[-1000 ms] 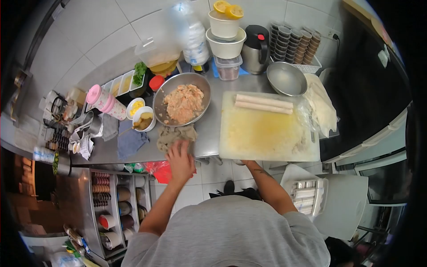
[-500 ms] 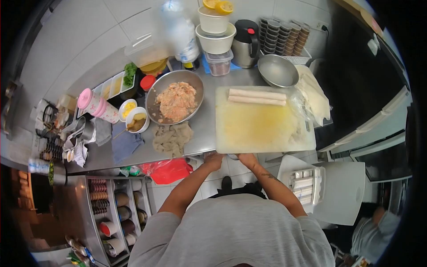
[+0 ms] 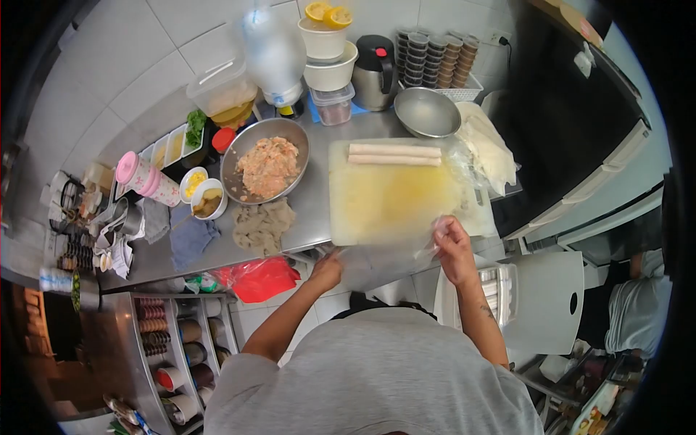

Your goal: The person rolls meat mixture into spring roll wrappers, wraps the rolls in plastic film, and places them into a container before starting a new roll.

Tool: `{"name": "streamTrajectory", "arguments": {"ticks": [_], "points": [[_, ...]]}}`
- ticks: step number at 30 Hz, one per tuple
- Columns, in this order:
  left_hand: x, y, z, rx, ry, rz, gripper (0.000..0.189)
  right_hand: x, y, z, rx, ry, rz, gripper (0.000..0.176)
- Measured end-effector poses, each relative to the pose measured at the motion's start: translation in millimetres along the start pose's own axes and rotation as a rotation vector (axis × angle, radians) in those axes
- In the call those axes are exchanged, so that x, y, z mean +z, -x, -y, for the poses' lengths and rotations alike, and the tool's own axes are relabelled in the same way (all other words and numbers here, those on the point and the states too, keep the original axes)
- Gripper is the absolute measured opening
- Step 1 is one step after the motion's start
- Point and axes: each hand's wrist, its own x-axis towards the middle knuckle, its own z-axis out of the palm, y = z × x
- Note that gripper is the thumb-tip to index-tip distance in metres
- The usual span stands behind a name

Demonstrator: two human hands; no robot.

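Head view: right hand [image 3: 454,252] at the near right edge of the white cutting board [image 3: 406,203], fingertips pinching the edge of clear plastic film [image 3: 380,262]; film spans the gap to the left hand, lapping the board's near edge. Left hand [image 3: 325,272] curled at the film's other end, just this side of the counter front; can't tell how firmly it grips. Edges: front lip of the steel counter [image 3: 312,223] runs just beyond left hand; board's near edge lies between the hands. Room: bare board ahead-left of right hand, up to two pale rolls [image 3: 395,154] side by side at the far end; strip of bare steel ahead of left hand, between beige cloth [image 3: 264,226] and board. Labels: blue print on the plastic-sleeved stack [image 3: 272,58], far ahead of left hand, too blurred to read. Containers: ahead-left of left hand, steel mixing bowl [image 3: 230,165] with pinkish chopped mixture [image 3: 268,167]; left of that, white bowl [image 3: 216,214] with brown contents, smaller white bowl [image 3: 185,177] with something yellow. Far ahead of left hand, stacked white tubs [image 3: 330,76] topped with halved citrus [image 3: 337,17], on a lidded clear box [image 3: 332,112]. Ahead of right hand, past the rolls, second steel bowl [image 3: 428,114]; behind it, lidded cups [image 3: 417,61] stacked in a white basket [image 3: 460,93], contents dark and brown.
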Motion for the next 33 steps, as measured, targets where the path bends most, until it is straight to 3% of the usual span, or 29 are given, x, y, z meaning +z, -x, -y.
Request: {"name": "streamTrajectory", "arguments": {"ticks": [3, 6, 8, 10, 12, 18, 24, 30, 33], "points": [[-29.1, 14.7, -13.1, 0.018, 0.252, -0.019, 0.030, -10.3, -11.9, 12.6, -0.015, -0.042, -0.038, 0.016], [-118.4, 28.7, -50.5, 0.097, 0.401, 0.092, 0.017, -23.3, -21.9, 14.9, 0.000, -0.127, -0.002, 0.021], [-166.5, 30.7, -78.9, 0.065, 0.728, 0.031, 0.017, -38.2, -26.4, 14.5, 0.013, -0.170, 0.070, 0.023], [-191.5, 15.5, -100.0, 0.044, 0.757, -0.207, 0.020, -40.9, -26.8, 21.2, 0.030, -0.213, 0.113, 0.020], [-205.5, -8.8, -135.6, 0.169, 0.718, -0.520, 0.023, -31.7, -24.2, 31.3, 0.049, -0.258, 0.126, 0.014], [-178.3, -64.7, -154.2, 0.280, 1.112, 0.054, 0.019, -50.3, -27.5, 42.3, 0.051, -0.300, 0.186, 0.014], [-203.4, -51.8, -169.9, 0.124, 0.793, -0.209, 0.010, -70.9, -30.9, 41.8, 0.004, -0.111, 0.150, 0.031], [-206.9, -53.9, -182.0, 0.169, 0.633, -0.410, 0.007, -59.5, -27.1, 43.7, -0.073, 0.100, 0.109, 0.057], [-209.7, -50.4, -190.1, 0.246, 0.454, -0.616, 0.006, -68.9, -27.8, 42.6, -0.117, 0.141, 0.150, 0.062]]}}
